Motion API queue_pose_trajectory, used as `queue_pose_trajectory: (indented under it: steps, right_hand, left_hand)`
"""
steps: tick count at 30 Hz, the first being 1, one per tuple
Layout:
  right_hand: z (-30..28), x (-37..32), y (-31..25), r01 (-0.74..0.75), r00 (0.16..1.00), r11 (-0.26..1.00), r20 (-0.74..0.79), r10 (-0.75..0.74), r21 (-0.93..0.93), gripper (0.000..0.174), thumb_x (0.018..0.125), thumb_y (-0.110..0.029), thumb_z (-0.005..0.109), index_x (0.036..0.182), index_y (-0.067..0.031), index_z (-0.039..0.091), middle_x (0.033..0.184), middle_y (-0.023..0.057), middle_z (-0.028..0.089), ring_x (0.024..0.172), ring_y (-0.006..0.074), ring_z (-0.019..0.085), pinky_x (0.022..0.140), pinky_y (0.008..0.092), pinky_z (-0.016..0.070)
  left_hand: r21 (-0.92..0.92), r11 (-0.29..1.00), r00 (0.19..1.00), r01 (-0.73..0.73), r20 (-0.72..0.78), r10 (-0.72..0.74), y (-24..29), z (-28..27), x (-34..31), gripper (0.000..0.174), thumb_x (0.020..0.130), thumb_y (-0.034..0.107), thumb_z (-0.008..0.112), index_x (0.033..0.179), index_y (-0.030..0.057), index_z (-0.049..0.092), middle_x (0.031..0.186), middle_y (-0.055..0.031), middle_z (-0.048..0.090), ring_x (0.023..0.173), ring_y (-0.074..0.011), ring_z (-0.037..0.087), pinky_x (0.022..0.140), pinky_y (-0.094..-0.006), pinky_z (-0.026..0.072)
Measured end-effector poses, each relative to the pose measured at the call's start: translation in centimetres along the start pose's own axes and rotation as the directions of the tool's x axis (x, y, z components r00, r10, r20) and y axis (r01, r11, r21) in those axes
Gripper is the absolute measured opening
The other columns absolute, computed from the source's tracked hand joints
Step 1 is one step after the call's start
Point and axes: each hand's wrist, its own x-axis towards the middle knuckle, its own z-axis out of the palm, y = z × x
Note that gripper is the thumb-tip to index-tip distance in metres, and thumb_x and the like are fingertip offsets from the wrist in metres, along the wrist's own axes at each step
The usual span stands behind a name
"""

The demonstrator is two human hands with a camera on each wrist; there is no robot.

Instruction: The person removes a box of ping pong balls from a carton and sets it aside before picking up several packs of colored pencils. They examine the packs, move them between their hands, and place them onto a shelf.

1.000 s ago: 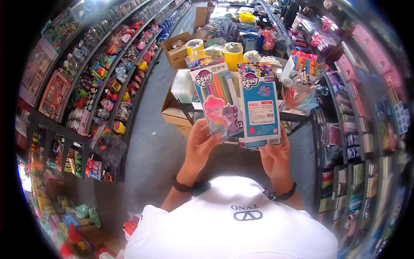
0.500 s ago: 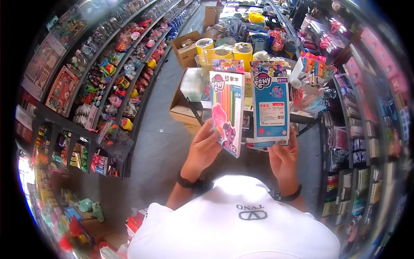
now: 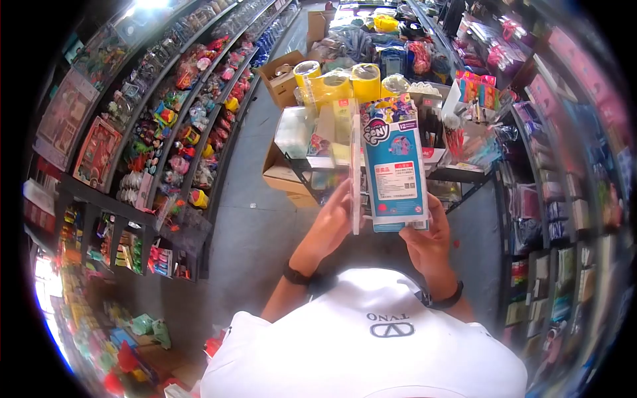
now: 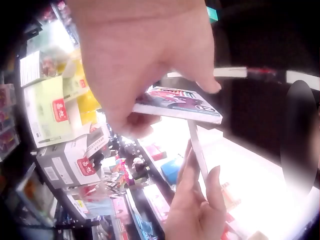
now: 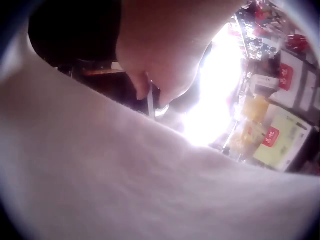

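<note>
Two flat boxes of colored pencils with cartoon ponies are held up in front of the chest. My left hand (image 3: 330, 224) grips one pencil box (image 3: 356, 176), turned edge-on in the head view; in the left wrist view its pony front and pencils (image 4: 182, 103) show. My right hand (image 3: 431, 239) pinches the other pencil box (image 3: 398, 179) by its lower end, thumb on one face and fingers behind. This box stands upright with its blue printed back facing me. The two boxes are side by side, overlapping in the left wrist view. The white shirt hides much of the right wrist view.
A display table ahead bears yellow tape rolls (image 3: 365, 81) and boxed goods. An open cardboard carton (image 3: 284, 174) stands at its left on the grey floor (image 3: 249, 229). Shelves packed with small toys (image 3: 176, 132) line the left, stationery shelves (image 3: 554, 219) the right.
My left hand has turned its box from front-facing to edge-on and brought it beside the other box. The right hand still holds its box with the back showing.
</note>
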Motion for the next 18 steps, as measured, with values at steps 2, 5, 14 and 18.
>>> queue_pose_trajectory:
  steps: [2,5,14,18]
  right_hand:
    - [-0.5,-0.1,0.1,-0.001,1.0,0.998,0.011,0.002,-0.066,0.068,0.086,0.007,0.075,0.145,-0.001,0.043,0.137,0.012,0.058,0.126,0.0197,0.057,0.106,0.036,0.0474]
    - [-0.5,-0.4,0.3,0.009,1.0,0.986,-0.008,-0.011,-0.166,0.065,0.086,0.005,0.075,0.144,-0.0008,0.045,0.135,0.0115,0.059,0.124,0.0191,0.058,0.103,0.034,0.049]
    - [-1.6,-0.2,-0.1,0.017,0.973,1.0,-0.231,-0.021,-0.021,0.061,0.089,0.004,0.073,0.144,0.0003,0.046,0.131,0.0109,0.062,0.118,0.0183,0.061,0.099,0.0323,0.0523]
    - [-1.5,-0.1,-0.5,0.06,0.971,0.996,-0.237,-0.043,0.065,0.062,0.089,0.006,0.07,0.145,-0.0004,0.044,0.133,0.0123,0.061,0.121,0.0208,0.061,0.102,0.036,0.0526]
  left_hand:
    - [0.108,0.993,0.998,0.054,0.02,-0.057,-0.6,-0.7,-0.2,0.114,0.075,0.068,0.079,0.155,0.0033,0.031,0.117,-0.0041,0.058,0.101,-0.0132,0.057,0.084,-0.0308,0.0475]
    - [0.182,0.979,0.996,0.086,0.012,-0.089,-0.1,0.4,-0.3,0.109,0.076,0.062,0.082,0.154,0.0035,0.033,0.132,-0.0093,0.058,0.118,-0.0167,0.057,0.093,-0.033,0.0486]
    - [-0.329,0.944,0.989,0.011,0.143,0.038,2.0,0.3,-1.0,0.094,0.086,0.055,0.068,0.157,0.006,0.029,0.158,-0.0209,0.037,0.12,-0.0308,0.056,0.093,-0.0405,0.0505]
    - [-0.632,0.774,0.988,-0.045,0.087,0.129,1.5,-1.9,-1.3,0.087,0.093,0.06,0.057,0.161,0.0163,0.025,0.16,-0.0215,0.029,0.118,-0.0315,0.057,0.093,-0.0445,0.0527]
